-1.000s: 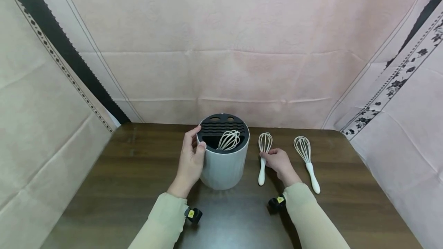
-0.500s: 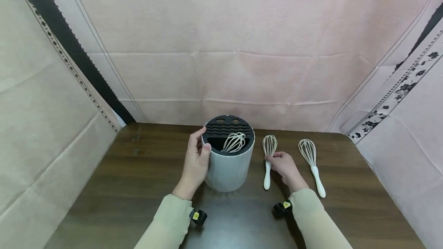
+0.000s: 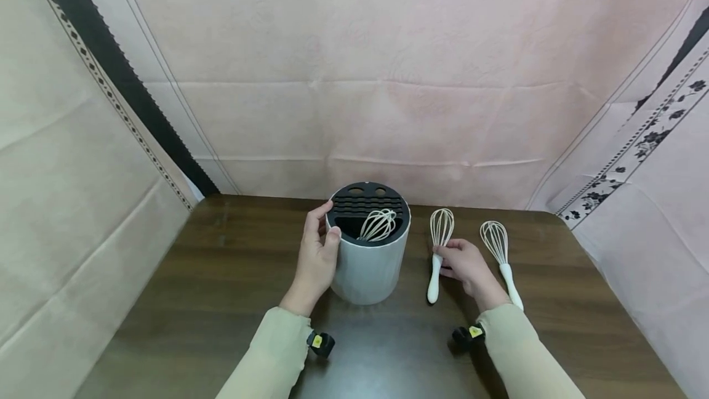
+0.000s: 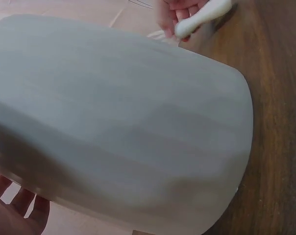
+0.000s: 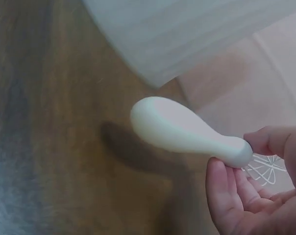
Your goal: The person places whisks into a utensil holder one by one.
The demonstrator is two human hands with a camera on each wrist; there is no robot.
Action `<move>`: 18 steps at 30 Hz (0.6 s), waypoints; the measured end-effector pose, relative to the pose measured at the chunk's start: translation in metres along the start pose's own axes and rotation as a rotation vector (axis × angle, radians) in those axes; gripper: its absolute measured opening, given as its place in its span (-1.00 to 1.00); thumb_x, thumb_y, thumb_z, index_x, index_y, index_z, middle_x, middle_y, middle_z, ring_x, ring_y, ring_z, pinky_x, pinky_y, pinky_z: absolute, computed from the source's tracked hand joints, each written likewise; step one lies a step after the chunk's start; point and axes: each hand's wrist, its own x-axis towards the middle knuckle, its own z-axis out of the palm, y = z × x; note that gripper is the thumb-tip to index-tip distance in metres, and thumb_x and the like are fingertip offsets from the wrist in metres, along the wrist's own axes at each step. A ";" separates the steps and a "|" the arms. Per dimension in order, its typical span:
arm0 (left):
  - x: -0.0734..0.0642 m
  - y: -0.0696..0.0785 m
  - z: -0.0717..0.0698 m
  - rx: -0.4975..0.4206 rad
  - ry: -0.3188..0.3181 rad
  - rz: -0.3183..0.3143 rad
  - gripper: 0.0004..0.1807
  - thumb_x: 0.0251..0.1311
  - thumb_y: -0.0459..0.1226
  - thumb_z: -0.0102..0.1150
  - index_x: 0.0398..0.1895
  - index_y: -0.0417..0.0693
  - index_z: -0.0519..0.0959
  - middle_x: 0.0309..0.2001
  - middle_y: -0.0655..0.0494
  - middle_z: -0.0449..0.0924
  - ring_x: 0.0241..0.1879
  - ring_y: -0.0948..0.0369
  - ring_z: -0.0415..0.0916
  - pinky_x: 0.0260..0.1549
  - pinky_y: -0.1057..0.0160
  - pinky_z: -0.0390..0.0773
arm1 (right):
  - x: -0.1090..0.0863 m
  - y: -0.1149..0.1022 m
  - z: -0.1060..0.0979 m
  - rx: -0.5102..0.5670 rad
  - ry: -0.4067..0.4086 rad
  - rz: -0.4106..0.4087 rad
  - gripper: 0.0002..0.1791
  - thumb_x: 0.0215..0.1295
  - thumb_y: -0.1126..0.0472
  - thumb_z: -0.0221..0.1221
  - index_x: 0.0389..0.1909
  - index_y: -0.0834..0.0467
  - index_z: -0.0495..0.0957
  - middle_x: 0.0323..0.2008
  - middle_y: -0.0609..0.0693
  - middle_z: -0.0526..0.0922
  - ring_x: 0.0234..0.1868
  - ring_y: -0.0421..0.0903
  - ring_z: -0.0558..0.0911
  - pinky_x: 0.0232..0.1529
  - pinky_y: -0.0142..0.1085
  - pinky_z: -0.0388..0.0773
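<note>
A grey-white round utensil holder [image 3: 368, 273] with a black slotted lid [image 3: 362, 205] stands on the table. My left hand [image 3: 317, 257] grips its left side, thumb in front and fingers reaching round near the rim. A whisk [image 3: 379, 225] stands in the holder's front opening, its handle hidden inside. To the right, my right hand [image 3: 468, 266] pinches a second whisk [image 5: 177, 127] where handle meets wires. Its shadow lies apart from the white handle in the right wrist view. A third whisk [image 3: 495, 242] lies farther right, its handle end partly covered by my right arm.
The brown wooden table [image 3: 249, 300] runs back to a pale cloth backdrop [image 3: 354, 122]. Patterned cloth also hangs at both sides. A small black wrist camera [image 3: 321, 343] sits on the left wrist, and another camera [image 3: 465, 336] on the right.
My right hand and the pinched whisk have shifted slightly right and appear a little raised. The left hand keeps its grip on the utensil holder. The whole head view has shifted slightly.
</note>
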 end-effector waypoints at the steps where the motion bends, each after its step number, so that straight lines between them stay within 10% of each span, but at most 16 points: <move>1: 0.000 -0.001 0.000 0.001 0.001 0.002 -0.51 0.42 -0.10 -0.09 0.38 0.21 0.18 0.26 0.16 0.23 0.06 0.07 0.28 0.02 -0.03 0.42 | -0.003 -0.003 -0.001 0.009 0.004 -0.024 -0.48 0.33 0.17 0.18 0.17 0.36 0.26 0.00 0.25 0.56 -0.24 -0.09 0.63 -0.17 -0.18 0.60; 18: 0.000 -0.002 -0.001 0.009 -0.007 -0.002 -0.52 0.42 -0.07 -0.12 0.38 0.26 0.18 0.27 0.18 0.23 0.08 0.10 0.27 0.05 -0.03 0.40 | -0.047 -0.069 -0.002 0.265 0.134 -0.342 -0.54 0.27 0.19 0.25 0.08 0.20 0.27 -0.16 0.03 0.57 -0.26 -0.14 0.60 -0.22 -0.21 0.62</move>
